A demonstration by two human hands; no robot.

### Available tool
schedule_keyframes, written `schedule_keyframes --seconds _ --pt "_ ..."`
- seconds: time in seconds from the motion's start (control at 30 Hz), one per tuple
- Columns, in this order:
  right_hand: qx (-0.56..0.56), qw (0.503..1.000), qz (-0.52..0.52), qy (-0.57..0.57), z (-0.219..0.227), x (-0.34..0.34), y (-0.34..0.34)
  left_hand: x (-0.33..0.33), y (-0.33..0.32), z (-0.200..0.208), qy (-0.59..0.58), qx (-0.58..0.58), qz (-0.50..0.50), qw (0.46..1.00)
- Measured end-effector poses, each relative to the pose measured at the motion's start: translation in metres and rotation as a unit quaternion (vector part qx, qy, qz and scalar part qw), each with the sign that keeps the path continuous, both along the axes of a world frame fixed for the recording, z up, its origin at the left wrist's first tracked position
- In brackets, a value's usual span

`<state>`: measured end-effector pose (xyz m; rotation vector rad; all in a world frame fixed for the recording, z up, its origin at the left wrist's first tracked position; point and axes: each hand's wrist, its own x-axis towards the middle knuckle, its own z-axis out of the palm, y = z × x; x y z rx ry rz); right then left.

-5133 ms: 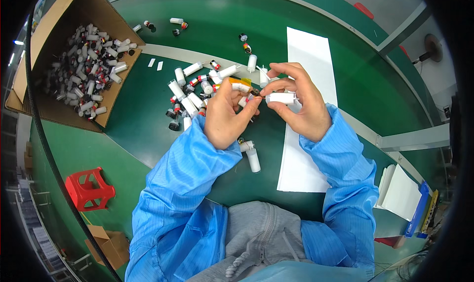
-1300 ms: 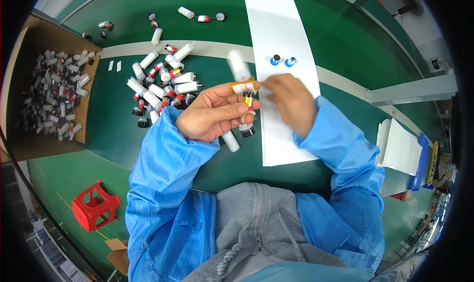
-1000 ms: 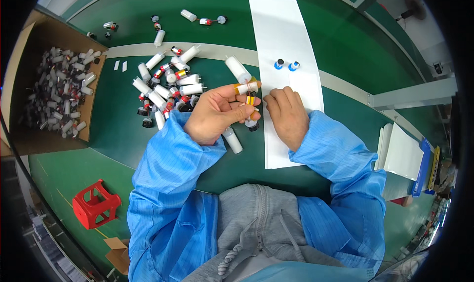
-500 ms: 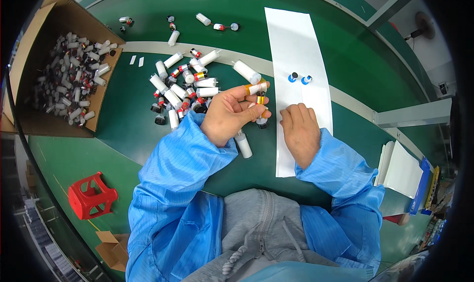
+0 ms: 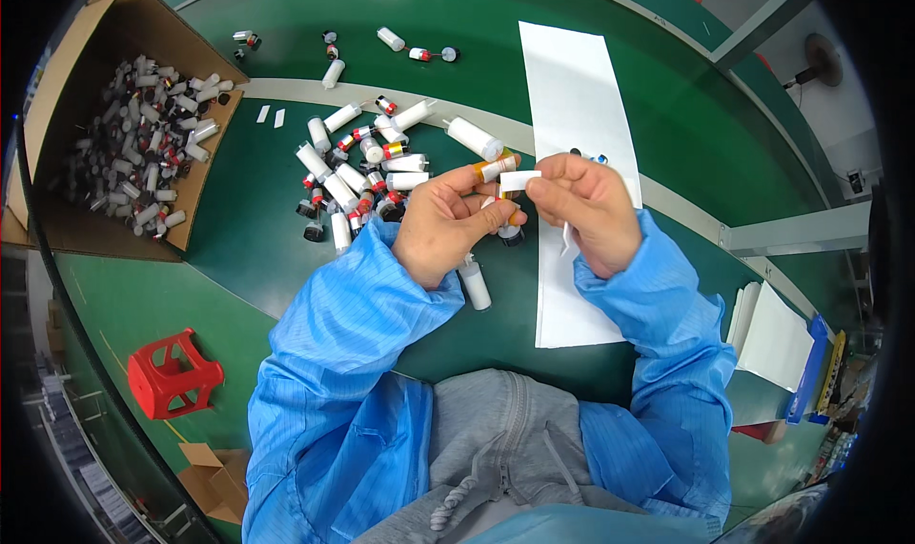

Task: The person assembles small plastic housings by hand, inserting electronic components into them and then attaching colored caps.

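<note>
In the head view, a green table filled the middle of the room, a pale strip crossing it from left to right, and a red stool stood on the green floor off its left side. At the table's left edge a cardboard box lay with its open side toward the table, heaped inside with white cylinders and dark and red parts. A loose pile of similar pieces lay left of the table's centre, and a white paper sheet ran from the far side across the strip toward the near edge. Between pile and sheet, above the table, the left hand had its grip closed around an orange-banded white part, with a dark-capped part just below at its fingertips. Over the sheet, the right hand pinched a small white strip between thumb and fingers, its end just beside the banded part; whether they touched could not be told. One white cylinder lay nearer the table's near edge, and white papers sat by the right edge.
</note>
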<state>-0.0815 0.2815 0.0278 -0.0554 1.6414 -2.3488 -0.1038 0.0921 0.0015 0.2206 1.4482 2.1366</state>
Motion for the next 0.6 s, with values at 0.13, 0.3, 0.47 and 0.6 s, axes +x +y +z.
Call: schedule_keyframes --seconds 0.13,0.3,0.47,0.6 --pt "-0.021 0.999 -0.002 -0.048 -0.022 -0.001 -0.006 0.001 0.0 0.003 0.017 -0.012 0.002 1.0" --pt "0.032 0.999 -0.039 -0.012 -0.027 -0.003 -0.014 0.005 0.0 -0.001 0.066 -0.018 0.036 0.997" --pt "0.033 0.993 0.112 -0.026 -0.023 -0.017 0.014 0.004 -0.001 -0.01 0.261 -0.019 0.01 0.965" --pt "0.266 0.921 0.279 0.062 -0.007 -0.035 0.023 0.002 -0.008 0.0 0.222 -0.092 -0.127 0.962"
